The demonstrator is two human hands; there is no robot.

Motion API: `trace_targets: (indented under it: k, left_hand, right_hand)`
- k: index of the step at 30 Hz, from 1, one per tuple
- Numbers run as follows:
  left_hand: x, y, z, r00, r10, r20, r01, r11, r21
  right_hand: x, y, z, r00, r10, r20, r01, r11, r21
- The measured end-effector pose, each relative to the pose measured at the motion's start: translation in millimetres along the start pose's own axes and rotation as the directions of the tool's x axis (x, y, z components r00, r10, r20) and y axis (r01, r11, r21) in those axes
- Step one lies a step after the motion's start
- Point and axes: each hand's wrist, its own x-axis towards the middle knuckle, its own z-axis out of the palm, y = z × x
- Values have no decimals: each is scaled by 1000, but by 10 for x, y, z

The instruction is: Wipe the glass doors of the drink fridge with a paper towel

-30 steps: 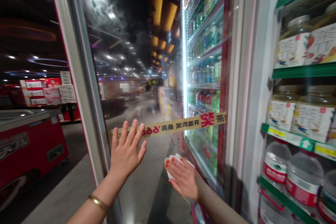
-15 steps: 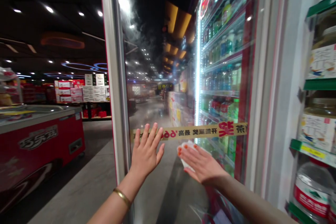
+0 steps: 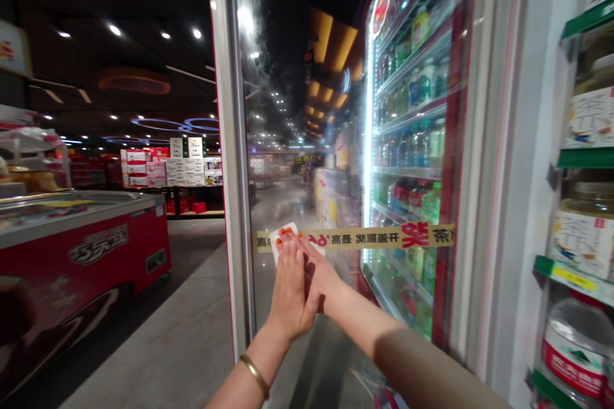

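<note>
on the glass door [image 3: 288, 102] of a drinks cooler, just right of its metal frame [image 3: 232, 140], a thin, crumpled white tissue [image 3: 284, 241] lies flat against the pane at the lower edge of a yellow printed strip [image 3: 384, 236]. its long axis runs roughly upright with a slight lean, and its top edge points up the door.

the left hand [image 3: 290, 291], with a gold bangle [image 3: 254, 376] at its wrist, stands upright with its fingers straight and together, their orange-nailed tips on the tissue. the right hand [image 3: 323, 271] crosses over it from the right, its fingers also stretched flat and touching the left fingers. neither hand shows a curled grip, and which one has hold of the tissue cannot be told.

behind the glass, plastic bottles [image 3: 410, 140] stand on lit shelves.
</note>
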Motion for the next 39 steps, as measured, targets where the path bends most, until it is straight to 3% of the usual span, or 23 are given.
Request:
trace_targets:
  k: [3,7,10,13,14,16,18,20,22,24,25,26,27,28,30,31,32,33,36,38,39]
  left_hand:
    - [38,-38,81,998,9,58,-15,994,106]
    - [156,-242,45,991,106,83,-120,973,198]
    - [424,-404,-37,998,52,31,-58,965,254]
    - [652,-378,-68,999,-31,-41,42,957,286]
    - [661,-323,-76,1000,8,-27,0,957,289]
    - [563,-201,-125,980,187,74,-200,939,278]
    - [398,-158,-231,893,399,206,-441,867,232]
    - [328,-256,-346,832,489,263,-544,811,214]
    - [441,-429,-383,871,431,234,-484,833,268]
    - [654,-545,-297,961,249,121,-276,891,361]
    - [743,-555,-222,980,183,76,-198,902,384]
    - [799,-534,-146,982,176,74,-191,904,382]
    - [818,-492,-82,966,233,115,-259,897,358]
    - [806,-442,-40,922,340,187,-384,871,308]
    - [760,-385,-30,746,586,316,-650,743,159]
    - [763,-400,-50,678,651,341,-717,688,113]
    - [802,-446,-73,667,660,346,-727,677,111]
    - [877,-509,-85,699,629,339,-699,702,138]
    - [1174,-649,0,879,391,275,-462,840,285]
    - [1244,-592,129,914,317,254,-388,866,315]
    - [1220,-525,185,893,356,275,-430,855,291]
  right_hand:
    - [-223,254,-170,996,-69,-56,69,998,-7]
    - [-756,792,-423,986,-87,-141,79,995,-66]
    - [-1181,1230,-525,960,52,-273,-104,978,-179]
    - [-1475,1557,-537,894,223,-389,-330,915,-233]
    - [-1534,1622,-528,883,249,-399,-358,906,-227]
    - [-1602,1694,-501,882,258,-395,-362,906,-218]
    - [-1625,1710,-472,891,257,-376,-355,908,-221]
    - [-1620,1703,-442,899,249,-360,-342,913,-222]
    - [-1598,1690,-418,901,239,-362,-333,917,-222]
    - [-1573,1685,-412,895,238,-378,-338,914,-226]
    - [-1568,1690,-420,892,245,-380,-346,911,-224]
    - [-1573,1703,-435,891,254,-376,-352,910,-219]
    - [-1593,1725,-456,893,259,-367,-350,913,-210]
    - [-1630,1754,-481,901,252,-353,-336,920,-201]
    - [-1760,1826,-529,931,194,-310,-261,946,-193]
    - [-1846,1859,-542,944,153,-293,-216,957,-195]
    - [-1936,1883,-544,952,119,-281,-178,964,-196]
    - [-2023,1896,-535,955,102,-280,-162,966,-200]
    - [-2198,1868,-458,938,132,-320,-209,952,-222]
    - [-2233,1830,-400,928,158,-337,-243,944,-225]
    - [-2235,1816,-377,926,168,-338,-251,943,-220]
